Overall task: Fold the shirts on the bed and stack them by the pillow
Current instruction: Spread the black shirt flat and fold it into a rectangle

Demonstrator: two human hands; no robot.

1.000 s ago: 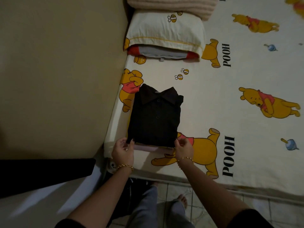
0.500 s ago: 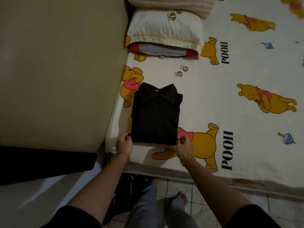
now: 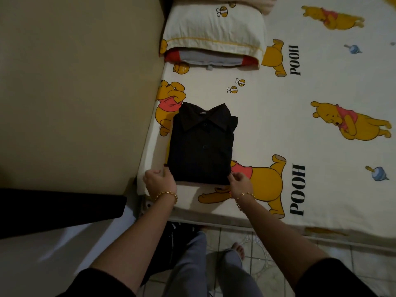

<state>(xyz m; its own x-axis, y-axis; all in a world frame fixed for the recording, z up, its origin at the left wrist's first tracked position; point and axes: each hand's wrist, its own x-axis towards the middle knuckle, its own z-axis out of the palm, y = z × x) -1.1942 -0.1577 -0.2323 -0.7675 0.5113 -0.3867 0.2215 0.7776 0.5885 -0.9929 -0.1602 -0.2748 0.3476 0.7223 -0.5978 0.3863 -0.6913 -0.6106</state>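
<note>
A folded black collared shirt (image 3: 201,146) lies near the left edge of the bed (image 3: 300,93), collar pointing toward the pillow (image 3: 214,24). My left hand (image 3: 159,181) is at the shirt's near left corner, fingers curled, thumb against the fabric edge. At the near right corner my right hand (image 3: 240,182) pinches the fabric with thumb and fingertips. Nothing shows under the black shirt from here. A stretch of bare sheet separates the shirt from the pillow.
A beige wall (image 3: 75,93) runs close along the bed's left side. A pink ribbed blanket (image 3: 265,3) lies behind the pillow. A dark panel (image 3: 60,211) juts out at the left. Tiled floor (image 3: 267,264) and my legs are below the bed's near edge.
The black shirt's near edge was lifted, showing a pale pink layer beneath; it now lies flat and covers that layer. Both hands stay at the near corners.
</note>
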